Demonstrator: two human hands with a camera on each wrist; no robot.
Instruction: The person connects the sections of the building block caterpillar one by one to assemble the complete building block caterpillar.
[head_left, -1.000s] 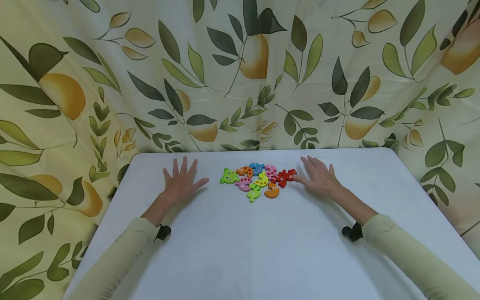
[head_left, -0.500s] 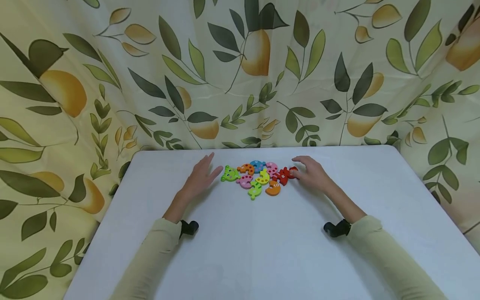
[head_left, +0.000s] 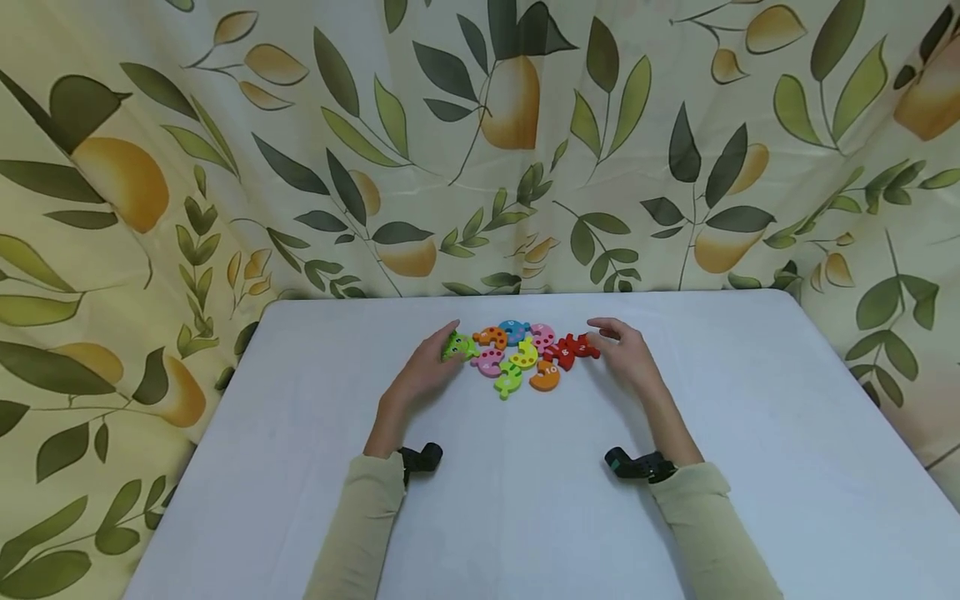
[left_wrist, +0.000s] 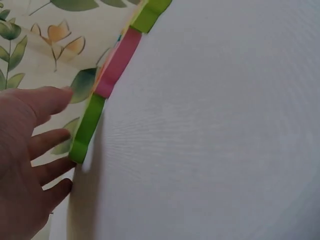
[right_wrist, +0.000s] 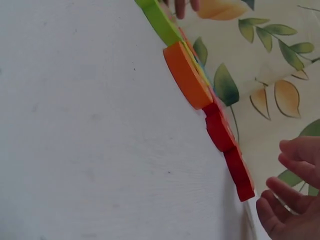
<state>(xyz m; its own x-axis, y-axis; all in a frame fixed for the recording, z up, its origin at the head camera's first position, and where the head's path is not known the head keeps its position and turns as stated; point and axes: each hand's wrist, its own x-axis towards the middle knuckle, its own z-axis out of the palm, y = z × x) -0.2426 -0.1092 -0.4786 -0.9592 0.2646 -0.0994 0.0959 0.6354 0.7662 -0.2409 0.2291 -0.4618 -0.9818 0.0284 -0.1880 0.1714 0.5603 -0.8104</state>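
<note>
Several colourful puzzle pieces lie grouped at the table's far side in the head view. At their left end is a green piece with an animal face (head_left: pixel 461 343), partly covered by my left hand (head_left: pixel 423 367). In the left wrist view, my loosely bent fingers (left_wrist: pixel 50 172) lie right beside its green edge. My right hand (head_left: pixel 628 358), fingers relaxed, stands just right of the red pieces (head_left: pixel 564 355); the right wrist view shows its fingertips a little off the end red piece (right_wrist: pixel 240 175). Between the hands lie pink (head_left: pixel 489 363), yellow (head_left: pixel 525 355), blue (head_left: pixel 514 332), orange (head_left: pixel 545 377) and light green (head_left: pixel 507 382) pieces.
A white table (head_left: pixel 517 500) spreads out under both forearms. Behind its far edge hangs a curtain (head_left: pixel 480 208) printed with leaves and fruit. Black wrist cameras, left (head_left: pixel 422 457) and right (head_left: pixel 637 465), stick out inward from the sleeves.
My left hand has swept right from the table's left part to the green face piece, its spread fingers relaxing. The right forearm has swung inward, its hand staying by the red pieces. The pieces look unmoved.
</note>
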